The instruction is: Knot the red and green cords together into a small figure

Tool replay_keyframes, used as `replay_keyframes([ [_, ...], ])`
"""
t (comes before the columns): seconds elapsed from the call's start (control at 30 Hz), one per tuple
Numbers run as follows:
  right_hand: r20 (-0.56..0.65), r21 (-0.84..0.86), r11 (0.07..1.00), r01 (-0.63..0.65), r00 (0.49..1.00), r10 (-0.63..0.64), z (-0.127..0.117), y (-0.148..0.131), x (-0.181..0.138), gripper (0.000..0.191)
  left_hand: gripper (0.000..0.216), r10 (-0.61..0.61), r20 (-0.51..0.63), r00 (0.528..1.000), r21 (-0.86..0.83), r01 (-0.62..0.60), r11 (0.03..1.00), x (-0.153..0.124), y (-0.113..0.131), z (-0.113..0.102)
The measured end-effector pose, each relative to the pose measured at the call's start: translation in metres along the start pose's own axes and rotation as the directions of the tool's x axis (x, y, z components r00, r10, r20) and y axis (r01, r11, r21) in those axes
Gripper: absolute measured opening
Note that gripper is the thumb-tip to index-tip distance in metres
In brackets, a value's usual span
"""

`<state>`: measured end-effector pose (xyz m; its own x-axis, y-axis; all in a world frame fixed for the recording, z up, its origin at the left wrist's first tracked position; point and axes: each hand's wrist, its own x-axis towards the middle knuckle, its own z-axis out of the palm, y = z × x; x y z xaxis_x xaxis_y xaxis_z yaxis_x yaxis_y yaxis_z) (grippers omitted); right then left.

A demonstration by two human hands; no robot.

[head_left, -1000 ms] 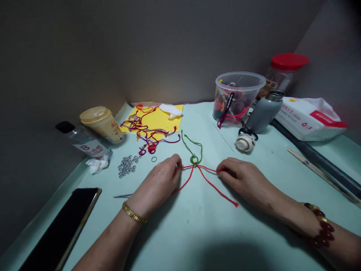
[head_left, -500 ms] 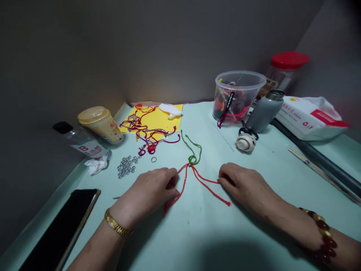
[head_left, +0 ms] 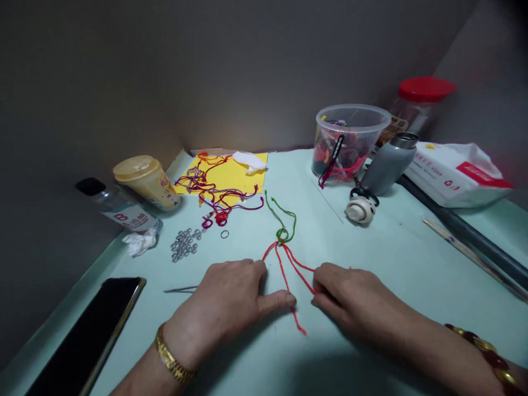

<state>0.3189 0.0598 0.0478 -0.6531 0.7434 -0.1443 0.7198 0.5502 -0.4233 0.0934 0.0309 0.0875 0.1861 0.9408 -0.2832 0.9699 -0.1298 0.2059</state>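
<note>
A red cord runs in several strands from a small knot on a green cord loop lying on the pale green mat. My right hand pinches red strands between its fingertips, and one strand tip pokes out behind it. My left hand lies flat on the mat with its thumb stretched out toward the cord. One red strand disappears under its fingers, so that strand's end is hidden. A loose red end reaches down between my hands.
A sheet of yellow paper with tangled coloured cords lies at the back, near a heap of small metal rings. Left of my left hand are tweezers and a black phone. A plastic tub of threads and scissors stand at the back right.
Both hands have moved nearer me and closer together. The red strands now trail downward from the knot, and their loose end lies lower on the mat.
</note>
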Motion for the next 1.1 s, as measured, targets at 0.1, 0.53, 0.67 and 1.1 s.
replay_keyframes([
  [0.1, 0.023, 0.083, 0.996, 0.017, 1.000, -0.019, 0.000, -0.002, 0.001, 0.018, 0.056, 0.026, 0.024, 0.999, 0.006, -0.026, 1.000, 0.002, 0.006, 0.002],
  [0.53, -0.134, 0.392, 0.891, 0.231, 0.972, -0.193, 0.014, -0.015, 0.007, 0.016, 0.013, 0.244, -0.130, 0.961, -0.220, -0.268, 0.938, 0.015, 0.005, 0.018],
  [0.67, -0.157, 0.346, 0.899, 0.270, 0.961, -0.228, 0.014, -0.014, 0.007, 0.017, 0.010, 0.175, -0.119, 0.977, -0.265, -0.201, 0.943, 0.017, 0.004, 0.018],
  [1.1, -0.383, 0.113, 0.962, 0.248, 0.904, -0.188, 0.010, -0.003, 0.014, 0.016, 0.010, 0.228, -0.103, 0.968, -0.236, -0.247, 0.940, 0.022, -0.001, 0.022],
])
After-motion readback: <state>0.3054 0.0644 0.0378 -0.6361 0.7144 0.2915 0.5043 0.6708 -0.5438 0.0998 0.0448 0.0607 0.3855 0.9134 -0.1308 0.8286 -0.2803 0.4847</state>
